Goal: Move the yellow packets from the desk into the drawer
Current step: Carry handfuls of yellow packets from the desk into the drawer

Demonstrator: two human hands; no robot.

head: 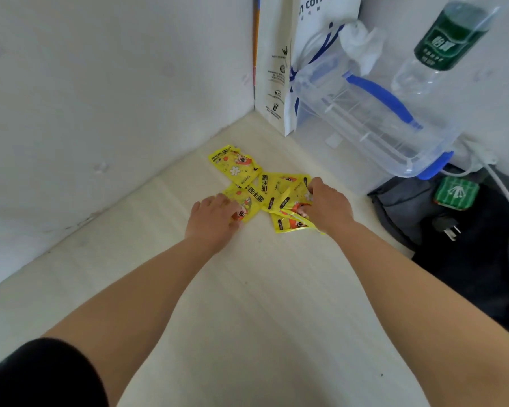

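1. Yellow packets (259,189), head view: several lie overlapped in a loose pile on the pale desk (247,289), near the back corner where two white walls meet.
2. Left hand (215,218): palm down, fingers pressed flat on the nearest left packet, not clenched.
3. Right hand (328,207): fingers curled, pinching packets on the pile's right side, their edges lifted.
4. Behind the pile: clear plastic bin (373,118), white paper bag (279,69), green-labelled bottle (444,45). Dark bag (467,259) to the right.
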